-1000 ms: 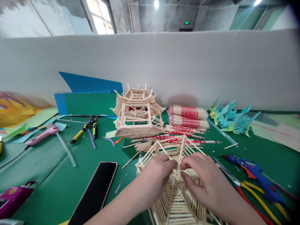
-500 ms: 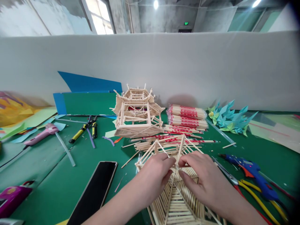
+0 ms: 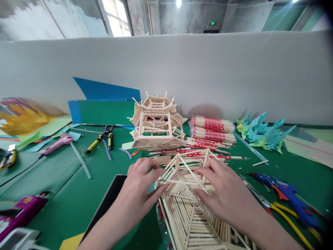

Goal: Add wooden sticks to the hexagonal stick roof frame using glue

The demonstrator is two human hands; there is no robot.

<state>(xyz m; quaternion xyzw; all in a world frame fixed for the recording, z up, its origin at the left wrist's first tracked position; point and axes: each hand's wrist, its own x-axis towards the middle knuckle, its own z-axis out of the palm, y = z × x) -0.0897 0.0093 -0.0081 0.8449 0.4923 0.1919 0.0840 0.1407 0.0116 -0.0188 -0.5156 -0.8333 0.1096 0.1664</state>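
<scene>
A wooden-stick roof frame (image 3: 192, 218), built of thin round sticks with slatted panels meeting near the middle, lies before me. My left hand (image 3: 143, 185) is at its left edge, thumb and forefinger apart around the end of a crossing stick (image 3: 179, 181); I see no firm pinch. Over the right part of the frame is my right hand (image 3: 221, 184), its thumb and forefinger also apart beside a slanting stick (image 3: 188, 165). Its other fingers are partly hidden. Behind stands a stick pavilion model (image 3: 158, 125) with upturned corners.
Bundled sticks (image 3: 212, 128) lie at the back, near blue paper leaves (image 3: 267, 133). Pliers (image 3: 260, 198) and a blue glue gun (image 3: 283, 191) are on the right. A phone (image 3: 109, 194), pink glue gun (image 3: 57, 143) and yellow-black pliers (image 3: 96, 142) are on the left.
My left hand has moved left from the frame's middle to its left edge, its fingers spreading. My right hand's thumb and forefinger have parted wider. The view has shifted slightly left.
</scene>
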